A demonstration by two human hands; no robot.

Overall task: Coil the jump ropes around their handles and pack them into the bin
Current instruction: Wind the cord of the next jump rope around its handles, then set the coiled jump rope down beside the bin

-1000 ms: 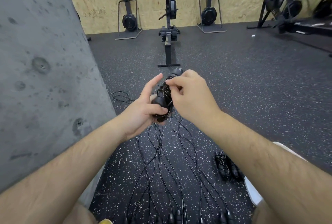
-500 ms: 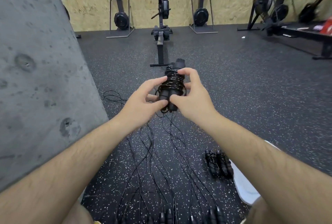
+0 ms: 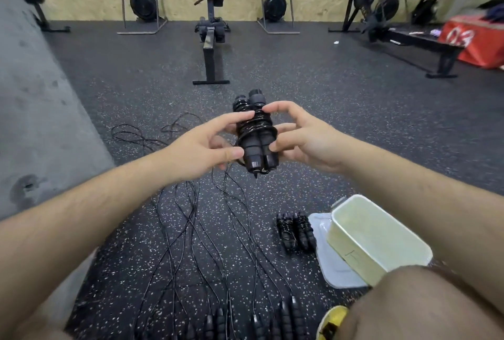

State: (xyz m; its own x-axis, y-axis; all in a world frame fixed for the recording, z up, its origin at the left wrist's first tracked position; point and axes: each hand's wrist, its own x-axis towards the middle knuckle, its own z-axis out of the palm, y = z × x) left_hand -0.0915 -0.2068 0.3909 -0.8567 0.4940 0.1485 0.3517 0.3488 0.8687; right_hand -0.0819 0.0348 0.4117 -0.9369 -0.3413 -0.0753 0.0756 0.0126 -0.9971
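A black jump rope bundle (image 3: pixel 255 135), its cord wound round two handles, is held upright in front of me. My left hand (image 3: pixel 203 148) pinches its left side with thumb and fingertips. My right hand (image 3: pixel 302 137) grips its right side, index finger over the coils and thumb low on a handle. Another coiled black bundle (image 3: pixel 296 232) lies on the floor beside the pale bin (image 3: pixel 381 255), which stands on its grey lid (image 3: pixel 335 271) at the right. Several uncoiled ropes (image 3: pixel 207 233) stretch along the floor below my hands, their handles (image 3: pixel 272 320) near the bottom edge.
A grey concrete wall (image 3: pixel 41 110) runs along the left. A rowing machine (image 3: pixel 211 39) stands straight ahead, with more gym machines along the far wooden wall. A bench and a red box (image 3: pixel 477 39) sit at the far right. My knee (image 3: pixel 425 307) fills the lower right.
The bundle has turned upright and both hands now hold it by its sides. The view has shifted so the bin at the right has come into sight.
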